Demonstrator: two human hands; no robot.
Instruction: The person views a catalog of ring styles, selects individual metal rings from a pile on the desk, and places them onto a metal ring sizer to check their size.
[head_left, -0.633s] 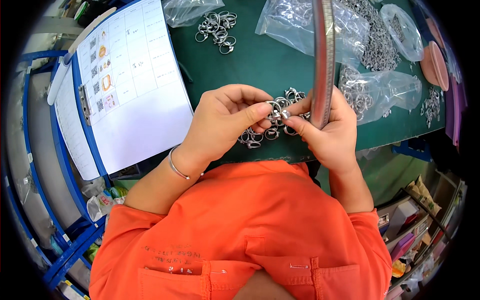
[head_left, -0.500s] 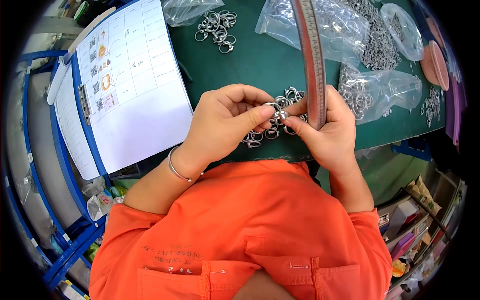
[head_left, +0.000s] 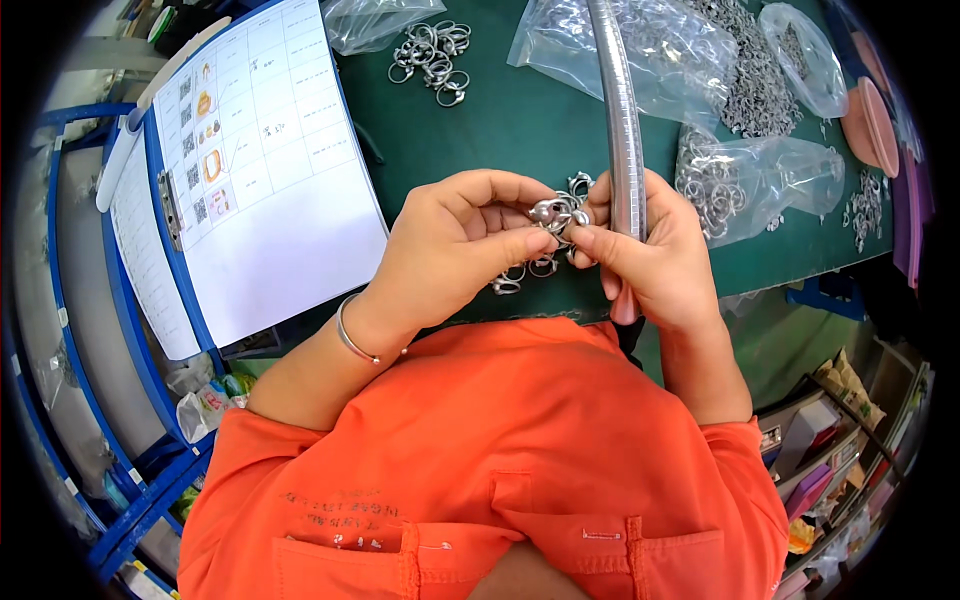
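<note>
Over the near edge of the green table, my left hand pinches silver rings between thumb and fingers. My right hand meets it there, thumb and forefinger closed at the same rings. Gripped in that right hand too is a long metal ring mandrel, graduated along its length, standing nearly upright in the picture with its lower end below the palm. Beneath and around the fingertips lies a small pile of silver rings, partly hidden by my hands. Exactly how many rings the fingers hold I cannot tell.
Left of my hands is a clipboard with a printed sheet. Another ring cluster lies farther back. Clear plastic bags of metal pieces, a loose heap of small parts and a pink bowl fill the right side.
The mandrel has turned in my right hand, its reddish face giving way to a silver one, and its lower end has come closer to me. The rings between the fingertips have shifted slightly.
</note>
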